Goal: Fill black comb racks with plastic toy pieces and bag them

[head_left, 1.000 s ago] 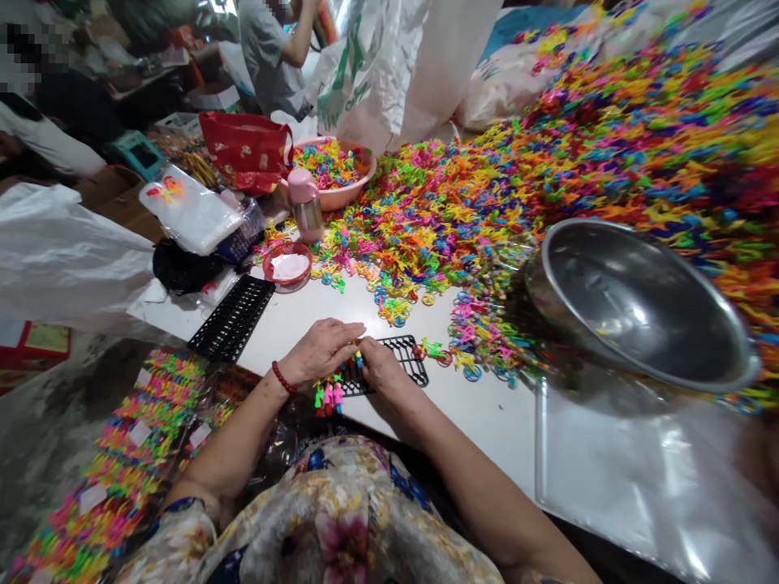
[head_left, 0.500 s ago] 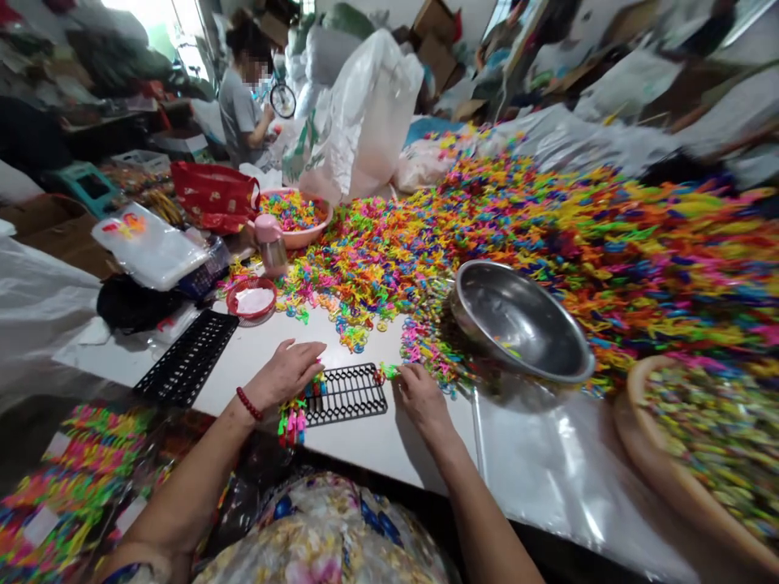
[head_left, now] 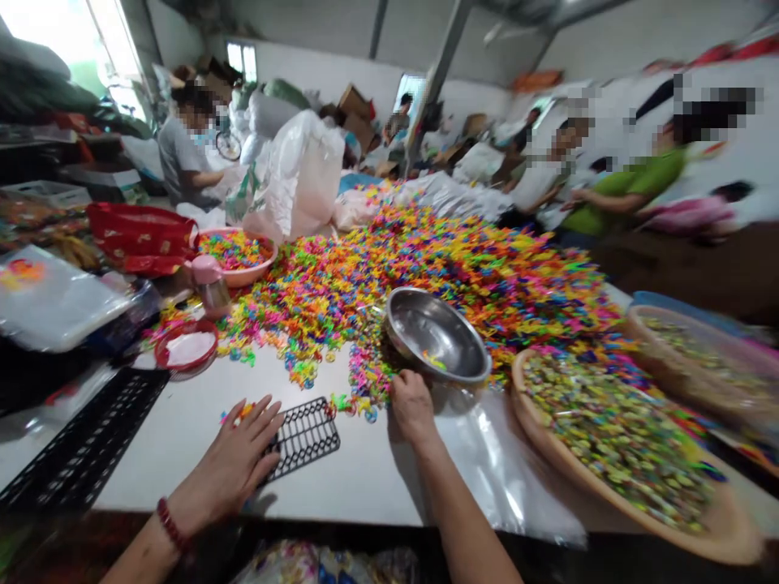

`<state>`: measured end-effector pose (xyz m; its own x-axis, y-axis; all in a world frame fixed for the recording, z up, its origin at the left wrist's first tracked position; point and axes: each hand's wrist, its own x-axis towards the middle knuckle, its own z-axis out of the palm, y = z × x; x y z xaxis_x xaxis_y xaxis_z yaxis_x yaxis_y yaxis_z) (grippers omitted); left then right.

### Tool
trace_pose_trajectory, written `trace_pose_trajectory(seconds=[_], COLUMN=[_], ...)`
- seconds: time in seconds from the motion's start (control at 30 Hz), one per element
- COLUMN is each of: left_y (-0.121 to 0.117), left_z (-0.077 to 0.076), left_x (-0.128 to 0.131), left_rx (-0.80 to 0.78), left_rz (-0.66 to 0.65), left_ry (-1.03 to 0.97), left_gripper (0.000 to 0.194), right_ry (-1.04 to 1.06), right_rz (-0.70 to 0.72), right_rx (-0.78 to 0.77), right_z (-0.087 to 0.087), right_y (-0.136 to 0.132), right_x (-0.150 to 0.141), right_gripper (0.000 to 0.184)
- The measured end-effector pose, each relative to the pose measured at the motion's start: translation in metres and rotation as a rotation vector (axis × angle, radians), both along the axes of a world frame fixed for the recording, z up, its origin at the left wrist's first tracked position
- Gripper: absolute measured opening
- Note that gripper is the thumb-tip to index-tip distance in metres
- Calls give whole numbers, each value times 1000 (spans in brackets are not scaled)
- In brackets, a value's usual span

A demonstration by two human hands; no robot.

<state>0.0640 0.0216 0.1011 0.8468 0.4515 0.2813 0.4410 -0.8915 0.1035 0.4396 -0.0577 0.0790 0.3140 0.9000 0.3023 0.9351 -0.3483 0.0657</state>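
Spreading my left hand [head_left: 234, 454] over the black rack [head_left: 307, 436], visible slots unfilled, I curl my right hand [head_left: 412, 407], contents unclear, beside toys [head_left: 370, 375] left loose.

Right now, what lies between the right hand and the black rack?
Head view: colorful plastic pieces between the right hand and black rack, white tabletop nearer the camera.

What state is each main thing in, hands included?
Left hand, spread open over the left part of the black rack.
Right hand, fingers curled beside the metal bowl, grip unclear.
Black rack, flat, partly covered.
Metal bowl, tilted, bright pieces inside.
Tan basin, filled with small pieces.
Pink tub, filled with colourful toys.
Red basket, holding something white.
Flask, upright, pink top on.
Toy pile, loose, heaped.
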Motion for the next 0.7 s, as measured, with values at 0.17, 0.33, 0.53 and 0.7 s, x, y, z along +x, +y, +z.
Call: trace_pose_trajectory(seconds=[0.17,0.33,0.53,0.7], left_y=[10,9,3,1], left_z=[-26,-26,-9,-4], left_x=[1,1,2,1], left_rx=[117,109,11,-44], left_rz=[7,21,46,61], left_ry=[-104,-105,-19,0], left_gripper=[55,62,61,61], right_ry=[60,91,335,833], right_rz=[-24,-66,-60,-92], right_rx=[-23,52,231,452], right_z=[8,7,1,-4], right_y=[25,32,28,30], right_x=[-3,-7,-9,-21], right_gripper=[24,26,18,38])
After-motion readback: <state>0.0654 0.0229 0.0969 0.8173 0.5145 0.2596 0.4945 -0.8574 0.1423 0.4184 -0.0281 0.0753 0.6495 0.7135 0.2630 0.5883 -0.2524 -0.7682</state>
